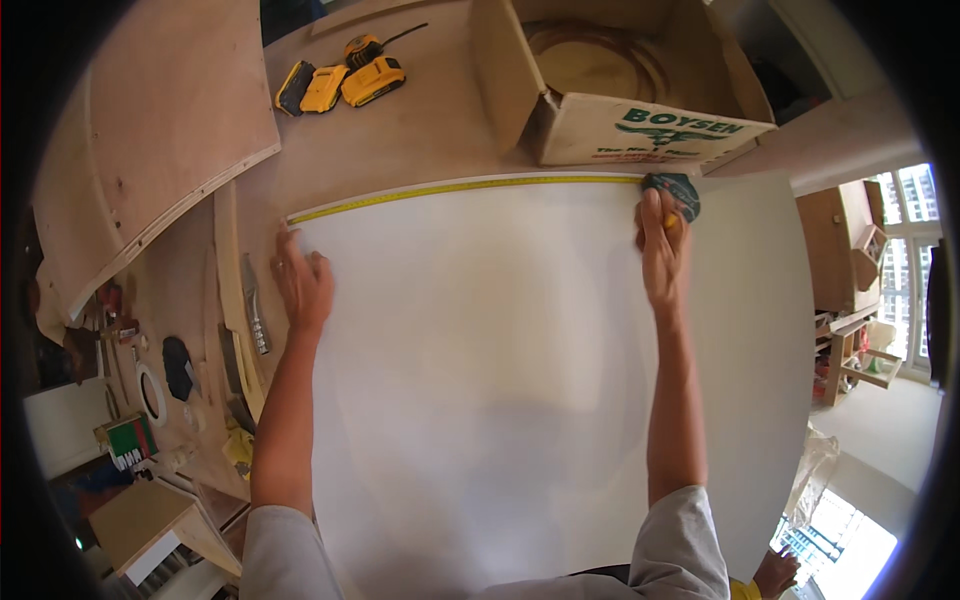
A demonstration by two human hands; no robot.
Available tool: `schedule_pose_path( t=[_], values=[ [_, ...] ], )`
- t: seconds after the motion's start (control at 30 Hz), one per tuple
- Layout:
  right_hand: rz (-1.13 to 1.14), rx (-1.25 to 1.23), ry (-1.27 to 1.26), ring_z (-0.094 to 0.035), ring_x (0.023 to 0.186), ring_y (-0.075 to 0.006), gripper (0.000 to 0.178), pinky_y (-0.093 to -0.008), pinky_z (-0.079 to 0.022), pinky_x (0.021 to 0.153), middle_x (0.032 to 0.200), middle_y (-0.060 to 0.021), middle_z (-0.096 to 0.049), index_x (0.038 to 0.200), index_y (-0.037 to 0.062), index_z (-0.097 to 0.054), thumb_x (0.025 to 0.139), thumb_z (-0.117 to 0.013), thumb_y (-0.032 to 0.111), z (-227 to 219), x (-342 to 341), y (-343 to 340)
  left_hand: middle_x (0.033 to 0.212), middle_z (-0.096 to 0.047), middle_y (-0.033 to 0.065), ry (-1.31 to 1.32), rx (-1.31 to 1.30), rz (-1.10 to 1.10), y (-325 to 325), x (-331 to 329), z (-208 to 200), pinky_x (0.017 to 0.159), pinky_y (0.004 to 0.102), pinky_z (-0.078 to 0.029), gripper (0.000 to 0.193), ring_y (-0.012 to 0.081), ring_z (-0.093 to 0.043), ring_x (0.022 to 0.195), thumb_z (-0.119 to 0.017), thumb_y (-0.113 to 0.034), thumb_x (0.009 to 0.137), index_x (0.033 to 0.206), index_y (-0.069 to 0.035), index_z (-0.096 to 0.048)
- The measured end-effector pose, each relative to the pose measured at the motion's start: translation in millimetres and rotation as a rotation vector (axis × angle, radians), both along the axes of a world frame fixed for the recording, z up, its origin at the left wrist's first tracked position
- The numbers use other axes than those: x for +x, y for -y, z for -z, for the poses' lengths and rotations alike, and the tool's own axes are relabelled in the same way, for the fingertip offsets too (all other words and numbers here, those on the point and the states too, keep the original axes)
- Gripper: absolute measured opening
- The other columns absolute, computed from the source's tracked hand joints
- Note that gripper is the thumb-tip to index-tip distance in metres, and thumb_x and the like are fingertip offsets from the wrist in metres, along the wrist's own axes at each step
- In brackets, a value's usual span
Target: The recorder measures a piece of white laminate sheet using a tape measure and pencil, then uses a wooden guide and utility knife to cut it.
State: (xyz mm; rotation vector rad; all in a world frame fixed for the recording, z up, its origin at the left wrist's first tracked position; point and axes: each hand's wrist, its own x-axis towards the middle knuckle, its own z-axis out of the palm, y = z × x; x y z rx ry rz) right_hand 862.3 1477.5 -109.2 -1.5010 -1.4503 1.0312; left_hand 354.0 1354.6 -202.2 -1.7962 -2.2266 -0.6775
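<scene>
A large white board (480, 400) lies in front of me. The yellow blade (470, 184) of a tape measure is drawn out along its far edge. My right hand (662, 245) is closed around the dark green tape measure case (678, 192) at the right end. A small yellow-orange piece shows by those fingers; whether it belongs to the case I cannot tell. At the far left corner of the board my left hand (303, 285) has its fingertips at the blade's end, with the other fingers curled.
Beyond the board sit yellow-and-black tool batteries (372, 82) and an open cardboard box (640, 130). A plywood panel (180, 140) rises at left, beside a wood strip (236, 300) and a metal tool (256, 305). Another person's hand (776, 573) shows at lower right.
</scene>
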Motion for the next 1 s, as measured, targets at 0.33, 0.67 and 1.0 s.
schedule_pose_path(
  t=[0.33, 0.67, 1.0],
  values=[
    [-0.128, 0.222, 1.173, -0.066, 0.121, -0.0467, 0.085, -0.0568, -0.055, 0.098, 0.145, -0.0241, -0.055, 0.155, 0.0296, -0.051, 0.08, -0.09, 0.033, 23.1, 83.3, -41.1, 0.144, -0.06, 0.0159, -0.159, -0.18, -0.163, -27.6, -15.8, -4.4, 0.115, 0.0538, -0.042, 0.042, 0.0369, -0.057, 0.134, -0.061, -0.01, 0.098, 0.139, -0.016, -0.067],
    [-0.195, 0.188, 1.031, -0.074, 0.093, -0.0445, 0.074, -0.0531, -0.062, 0.081, 0.114, -0.0223, -0.061, 0.152, 0.0258, -0.053, 0.084, -0.083, 0.034, 7.6, 68.8, 40.4, 0.127, -0.067, 0.0061, -0.427, -0.182, 0.028, 17.1, -2.5, -88.1, 0.113, 0.0526, -0.042, 0.03, 0.0283, -0.06, 0.124, -0.062, -0.005, 0.093, 0.118, -0.011, -0.076],
    [-0.365, 0.077, 0.958, -0.074, 0.087, -0.0443, 0.072, -0.0528, -0.061, 0.076, 0.11, -0.0218, -0.061, 0.15, 0.0244, -0.056, 0.085, -0.083, 0.038, 2.7, 70.2, 193.7, 0.124, -0.066, 0.0045, -0.679, -0.266, 0.209, 152.7, 51.1, -145.5, 0.128, 0.0586, -0.028, 0.036, 0.0253, -0.054, 0.134, -0.065, -0.006, 0.092, 0.126, -0.012, -0.068]
  ],
)
